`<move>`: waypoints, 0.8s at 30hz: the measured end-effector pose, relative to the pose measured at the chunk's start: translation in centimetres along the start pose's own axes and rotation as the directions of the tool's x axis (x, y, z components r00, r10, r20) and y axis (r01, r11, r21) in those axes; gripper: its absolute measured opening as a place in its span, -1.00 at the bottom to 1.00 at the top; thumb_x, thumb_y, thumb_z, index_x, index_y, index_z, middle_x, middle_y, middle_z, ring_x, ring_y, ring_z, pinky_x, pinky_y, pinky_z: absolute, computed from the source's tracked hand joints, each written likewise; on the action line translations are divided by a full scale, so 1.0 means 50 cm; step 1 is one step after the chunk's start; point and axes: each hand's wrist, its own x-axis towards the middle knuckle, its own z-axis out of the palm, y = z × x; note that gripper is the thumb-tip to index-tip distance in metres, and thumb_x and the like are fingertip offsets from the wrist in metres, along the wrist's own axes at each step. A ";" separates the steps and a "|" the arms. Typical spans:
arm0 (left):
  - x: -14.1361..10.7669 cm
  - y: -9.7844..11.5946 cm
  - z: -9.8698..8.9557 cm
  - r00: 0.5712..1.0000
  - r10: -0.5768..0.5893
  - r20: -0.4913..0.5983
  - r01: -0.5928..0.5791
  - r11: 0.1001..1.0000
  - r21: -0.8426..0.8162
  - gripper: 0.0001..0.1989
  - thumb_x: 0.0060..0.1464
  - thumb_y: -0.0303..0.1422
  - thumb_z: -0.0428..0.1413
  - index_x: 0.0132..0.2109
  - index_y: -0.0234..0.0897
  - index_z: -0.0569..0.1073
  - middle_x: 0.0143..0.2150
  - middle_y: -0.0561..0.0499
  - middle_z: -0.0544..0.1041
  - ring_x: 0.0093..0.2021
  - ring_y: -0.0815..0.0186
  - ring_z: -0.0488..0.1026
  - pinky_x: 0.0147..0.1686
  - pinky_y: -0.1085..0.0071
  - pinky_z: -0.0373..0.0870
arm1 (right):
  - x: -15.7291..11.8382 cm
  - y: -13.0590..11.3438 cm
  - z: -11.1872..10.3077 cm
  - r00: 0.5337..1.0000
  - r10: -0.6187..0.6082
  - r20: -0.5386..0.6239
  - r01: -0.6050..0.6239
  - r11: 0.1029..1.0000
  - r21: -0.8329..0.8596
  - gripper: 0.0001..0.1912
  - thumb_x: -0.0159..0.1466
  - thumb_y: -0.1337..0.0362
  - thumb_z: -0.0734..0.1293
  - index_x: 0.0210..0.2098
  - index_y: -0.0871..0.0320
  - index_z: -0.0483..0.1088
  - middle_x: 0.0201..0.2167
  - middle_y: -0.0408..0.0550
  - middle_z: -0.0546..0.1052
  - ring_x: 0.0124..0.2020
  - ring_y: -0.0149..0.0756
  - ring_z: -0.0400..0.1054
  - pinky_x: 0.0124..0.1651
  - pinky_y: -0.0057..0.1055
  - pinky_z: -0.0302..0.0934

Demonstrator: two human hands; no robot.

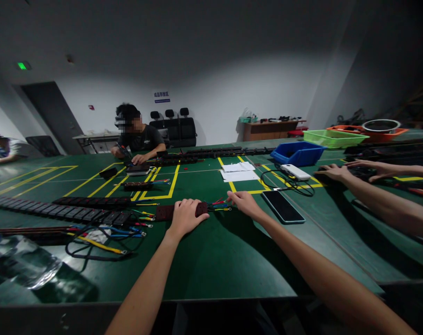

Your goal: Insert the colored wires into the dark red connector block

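Observation:
My left hand (186,216) lies over a dark reddish-brown block with holes (164,212), its fingers curled across the top and the thumb along the near side. From the block's right end comes a bundle of red, blue, green and yellow wires (220,206) with ring terminals. My right hand (245,203) is closed in a pinch at the tips of these wires; which wire sits between the fingers is too small to tell. To the left, long black segmented strips (78,211) end in similar coloured wires (146,216) near the block.
A water bottle (23,260) lies at the near left. Right of my hands are a phone (283,207), a white power bank (295,172) with cable, papers (239,172) and a blue bin (297,152). A co-worker's hands (337,173) work at the right; another person (137,135) sits opposite.

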 end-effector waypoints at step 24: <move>0.000 0.000 0.002 1.000 -0.003 0.002 0.003 1.000 0.002 -0.45 0.18 0.14 0.03 0.08 -0.17 0.43 -0.01 -0.09 0.52 0.00 0.08 0.38 -0.01 0.17 0.15 | -0.022 -0.029 -0.008 0.996 -0.025 -0.084 -0.008 0.931 -0.365 -0.41 0.40 -0.03 0.12 -0.48 0.15 0.59 -0.54 -0.02 0.55 -0.49 -0.29 0.38 -0.44 -0.43 -0.01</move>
